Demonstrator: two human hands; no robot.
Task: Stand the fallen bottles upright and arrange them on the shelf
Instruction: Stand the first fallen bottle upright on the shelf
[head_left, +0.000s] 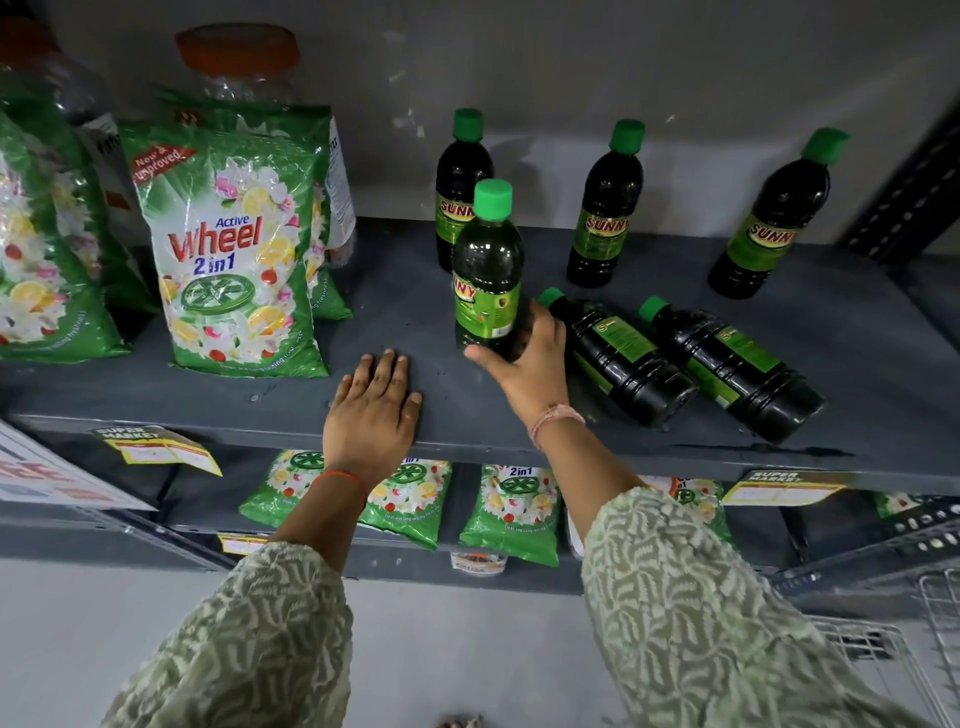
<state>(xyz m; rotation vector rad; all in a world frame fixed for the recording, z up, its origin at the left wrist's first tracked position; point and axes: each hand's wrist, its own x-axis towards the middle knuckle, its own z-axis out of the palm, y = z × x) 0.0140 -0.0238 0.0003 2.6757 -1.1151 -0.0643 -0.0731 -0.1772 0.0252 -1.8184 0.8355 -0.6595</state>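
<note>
The right hand (524, 364) is wrapped around the lower body of a dark bottle with a green cap (487, 275), thumb on the near side and fingers curled behind it, holding it upright on the grey metal shelf (395, 322). Its yellow-green label shows the letters "NNY" in red. The left hand (371, 410) lies flat on the shelf's front edge, fingers extended and close together, holding nothing.

Behind the held bottle stands another upright bottle (460, 182) labelled "SUNNY", and two more "SUNNY" bottles stand further right, one near the middle (605, 208) and one at the far right (774, 218), well apart from each other. Just right of the right hand, two bottles lie on their sides: the nearer fallen bottle (618, 358) and the farther fallen bottle (732, 364), side by side, caps pointing toward the back-left. Their label print is too small to read.

On the left of the shelf stands a green detergent pouch (234, 244) printed "Active Wheel 2 in 1" and "New & Improved". Yellow shelf tags (156, 447) read "SUPER MARKET". Smaller pouches (511, 509), apparently the same brand, sit on the lower shelf.
</note>
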